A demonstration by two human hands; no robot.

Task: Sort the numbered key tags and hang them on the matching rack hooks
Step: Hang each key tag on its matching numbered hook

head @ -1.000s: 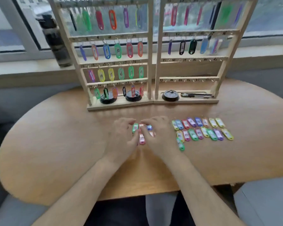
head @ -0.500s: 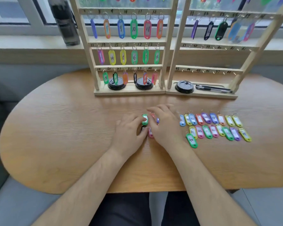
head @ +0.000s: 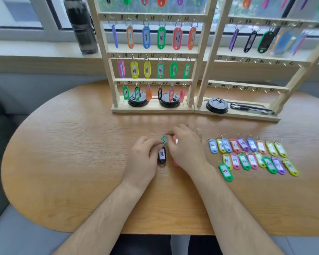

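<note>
Over table (head: 63, 162), left hand (head: 142, 159) and right hand (head: 186, 151) seemingly pinch green tag (head: 164, 140).

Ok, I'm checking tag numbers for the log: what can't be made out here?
Head view only.
Green tag: number partly covered by the left hand and right hand pinching it, and blurred.
Red tag: mostly under the right hand.
Top-row tags: cut off by the upper edge.
Far-right loose tags: numbers blurred.
</note>
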